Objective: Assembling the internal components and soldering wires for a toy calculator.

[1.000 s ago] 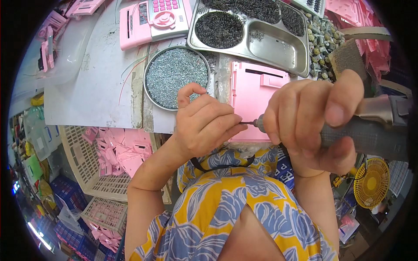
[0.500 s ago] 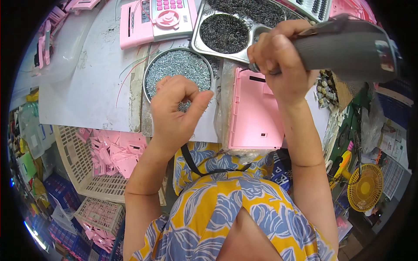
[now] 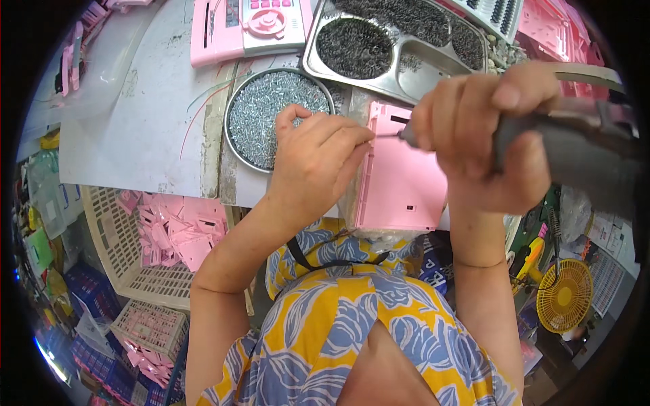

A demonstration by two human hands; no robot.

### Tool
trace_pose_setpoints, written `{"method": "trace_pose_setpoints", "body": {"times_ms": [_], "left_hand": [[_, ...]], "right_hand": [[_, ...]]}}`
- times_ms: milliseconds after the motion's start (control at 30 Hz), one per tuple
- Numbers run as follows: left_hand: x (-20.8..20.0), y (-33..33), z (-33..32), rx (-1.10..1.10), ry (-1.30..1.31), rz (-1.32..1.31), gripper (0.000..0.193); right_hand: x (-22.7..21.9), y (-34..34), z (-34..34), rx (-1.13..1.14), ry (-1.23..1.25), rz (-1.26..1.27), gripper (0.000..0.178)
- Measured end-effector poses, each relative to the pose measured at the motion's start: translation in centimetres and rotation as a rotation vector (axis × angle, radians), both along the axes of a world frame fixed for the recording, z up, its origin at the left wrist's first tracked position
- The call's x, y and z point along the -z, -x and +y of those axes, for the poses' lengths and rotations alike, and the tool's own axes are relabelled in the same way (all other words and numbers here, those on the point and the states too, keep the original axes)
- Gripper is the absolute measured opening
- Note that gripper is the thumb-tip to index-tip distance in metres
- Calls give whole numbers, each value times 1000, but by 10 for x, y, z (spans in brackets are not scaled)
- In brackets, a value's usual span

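Both hands working over the pink panel (image 3: 399, 179) — left hand (image 3: 318, 159) pinching a screw onto the bit, right hand (image 3: 484, 139) fist-gripping the grey electric screwdriver (image 3: 575, 152) — keeping the bit square matters.

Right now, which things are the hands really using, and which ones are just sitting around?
In use:
left hand pinching at the driver tip
right hand gripping the grey power screwdriver
pink plastic panel
round dish of screws

Just lying about:
pink calculator
metal compartment tray
basket of pink parts
yellow fan
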State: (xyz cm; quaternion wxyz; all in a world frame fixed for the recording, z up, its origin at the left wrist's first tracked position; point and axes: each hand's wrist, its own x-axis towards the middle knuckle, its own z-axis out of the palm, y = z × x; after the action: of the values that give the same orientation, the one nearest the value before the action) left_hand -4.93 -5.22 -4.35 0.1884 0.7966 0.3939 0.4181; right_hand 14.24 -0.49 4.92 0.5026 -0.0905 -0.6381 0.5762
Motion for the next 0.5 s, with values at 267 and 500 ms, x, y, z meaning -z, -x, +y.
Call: {"method": "trace_pose_setpoints", "body": {"times_ms": [267,500], "left_hand": [[-3,1,-2,16,-5,20,17],[-6,47,17,-229,103,416,15]], "right_hand": [[7,11,-30,298,83,-141,27],[27,19,-34,364,151,-230,26]]}}
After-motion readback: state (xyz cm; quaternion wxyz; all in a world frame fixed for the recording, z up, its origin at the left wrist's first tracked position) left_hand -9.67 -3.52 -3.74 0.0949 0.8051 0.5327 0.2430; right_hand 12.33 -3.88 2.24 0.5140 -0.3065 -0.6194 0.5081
